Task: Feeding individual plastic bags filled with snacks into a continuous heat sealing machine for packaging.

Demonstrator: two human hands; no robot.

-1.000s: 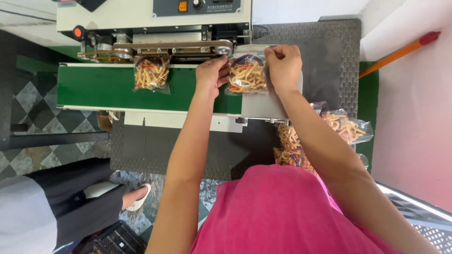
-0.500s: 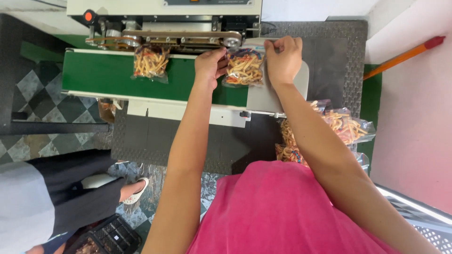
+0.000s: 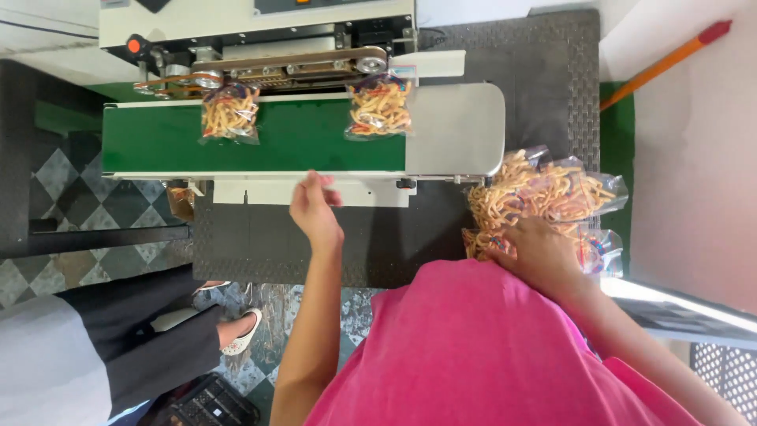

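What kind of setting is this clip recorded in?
Probably a small snack-packing workshop. A band sealing machine with a green conveyor belt carries clear snack bags, and a pile of filled bags lies under the person's right hand.

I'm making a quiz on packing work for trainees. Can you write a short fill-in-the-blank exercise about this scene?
1. The number of snack bags riding on the green belt is ____.
2. The right hand rests on a pile of snack bags lying to the ____ of the belt.
3. The left hand hovers near the front edge of the belt and holds ____.
4. The person's shirt is ____.

Missing words: two; right; nothing; pink
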